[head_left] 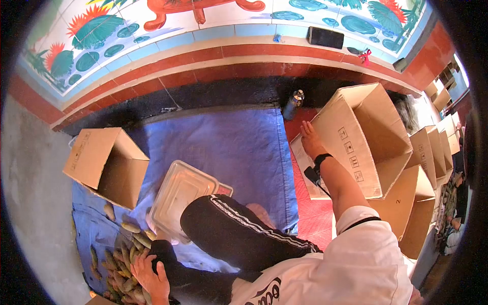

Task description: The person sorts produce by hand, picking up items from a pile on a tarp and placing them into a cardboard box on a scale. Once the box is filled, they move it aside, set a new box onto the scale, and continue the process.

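Observation:
My right hand [311, 140] rests with fingers stretched against the left side of a large open cardboard box [338, 147]. A black band circles that wrist. My left hand [147, 274] is low, beside my bent leg, fingers apart with nothing visible in them. Next to it lies a heap of long, brownish-green vegetables [119, 264], whose exact kind I cannot make out. A clear plastic container [178, 185] stands by my foot on a blue cloth [244, 147], partly hidden by my knee.
A smaller open cardboard box [99, 157] sits at the left cloth edge. A dark bottle [294, 104] stands by the tiled wall. More open boxes [399, 203] line the right side. A black phone-like object [326, 37] lies on the ledge.

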